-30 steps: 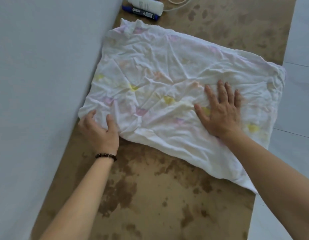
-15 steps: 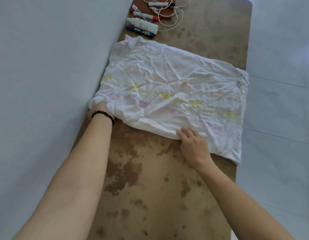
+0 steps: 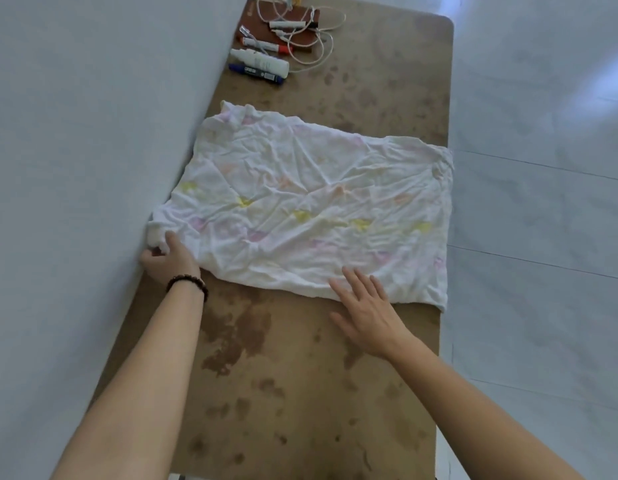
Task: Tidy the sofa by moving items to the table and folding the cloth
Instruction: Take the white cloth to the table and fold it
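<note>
Your left hand (image 3: 169,261) grips the cloth (image 3: 311,209) at its near-left corner (bunched up); your right hand (image 3: 366,310) lies flat, fingertips on its near edge.

Grey wall (image 3: 75,133), pale tiled floor (image 3: 543,237)

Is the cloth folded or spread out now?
Spread: the cloth lies flat and wrinkled on the table, left hand gripping its near corner. Whether it is doubled, cannot tell.
</note>
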A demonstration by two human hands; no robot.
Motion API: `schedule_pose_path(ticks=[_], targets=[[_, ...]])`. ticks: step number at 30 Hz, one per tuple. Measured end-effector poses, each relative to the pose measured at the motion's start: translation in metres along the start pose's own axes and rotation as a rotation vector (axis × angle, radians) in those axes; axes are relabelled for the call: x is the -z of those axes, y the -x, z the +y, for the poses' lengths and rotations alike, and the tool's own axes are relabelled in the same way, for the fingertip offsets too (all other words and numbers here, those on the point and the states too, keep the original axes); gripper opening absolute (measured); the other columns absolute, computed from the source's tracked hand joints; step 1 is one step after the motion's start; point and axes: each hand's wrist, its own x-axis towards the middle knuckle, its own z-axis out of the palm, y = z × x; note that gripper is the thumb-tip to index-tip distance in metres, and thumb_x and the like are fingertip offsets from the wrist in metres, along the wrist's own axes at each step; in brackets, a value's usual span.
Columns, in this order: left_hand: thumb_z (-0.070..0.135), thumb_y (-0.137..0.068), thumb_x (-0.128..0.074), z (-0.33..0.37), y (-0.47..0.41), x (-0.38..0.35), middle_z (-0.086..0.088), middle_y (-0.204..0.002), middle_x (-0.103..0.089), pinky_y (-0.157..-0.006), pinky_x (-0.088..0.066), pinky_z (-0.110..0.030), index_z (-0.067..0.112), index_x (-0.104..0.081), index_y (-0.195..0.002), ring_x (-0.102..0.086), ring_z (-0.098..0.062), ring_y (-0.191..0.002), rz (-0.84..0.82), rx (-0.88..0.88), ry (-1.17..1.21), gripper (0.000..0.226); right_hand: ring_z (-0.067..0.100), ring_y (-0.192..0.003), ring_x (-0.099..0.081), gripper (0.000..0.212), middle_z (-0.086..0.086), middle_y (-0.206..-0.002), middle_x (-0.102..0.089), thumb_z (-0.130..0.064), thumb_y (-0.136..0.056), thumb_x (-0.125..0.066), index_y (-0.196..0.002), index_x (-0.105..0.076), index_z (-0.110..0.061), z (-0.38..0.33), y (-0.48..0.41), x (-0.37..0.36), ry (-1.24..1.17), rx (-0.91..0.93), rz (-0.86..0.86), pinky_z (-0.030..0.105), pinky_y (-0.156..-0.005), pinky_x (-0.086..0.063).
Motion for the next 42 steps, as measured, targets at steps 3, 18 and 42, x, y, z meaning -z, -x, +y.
schedule_pose_path(ticks=[3, 18, 42], targets=[[0.047, -0.088, -0.05, -0.011, 0.047, -0.005, -0.017, -0.142, -0.045, -0.107, -0.037, -0.044, 0.006, -0.041, -0.139, -0.043, -0.032, -0.131, -0.084, -0.265, -0.288, 0.066, 0.023, -0.151, 0.014, 0.068, 0.007, -0.164, 0.009, -0.056, -0.094, -0.003, -0.156, -0.005, -0.03, 0.018, 0.017, 0.004, -0.041, -0.124, 0.045, 0.043, -0.123, 0.004], [0.07, -0.091, -0.012, -0.122, 0.276, -0.146, -0.01, -0.161, 0.013, -0.116, 0.007, -0.058, 0.034, 0.009, -0.152, 0.014, -0.029, -0.148, -0.482, -0.84, -1.208, 0.074, 0.012, -0.151, 0.008, 0.073, 0.003, -0.162, 0.019, -0.042, -0.1, -0.042, -0.157, -0.005, -0.014, 0.194, 0.011, -0.021, -0.688, -0.035, 0.273, 0.025, -0.121, -0.017], [0.081, -0.082, -0.034, -0.142, 0.401, -0.198, -0.017, -0.16, 0.004, -0.114, 0.005, -0.061, 0.025, -0.003, -0.154, 0.004, -0.036, -0.147, -0.098, -0.586, -1.115, 0.096, 0.024, -0.086, -0.049, 0.03, 0.004, -0.09, -0.055, -0.032, -0.104, -0.031, -0.092, -0.048, -0.011, 0.37, -0.145, 0.097, -0.568, -0.215, 0.261, 0.029, -0.072, -0.03]])
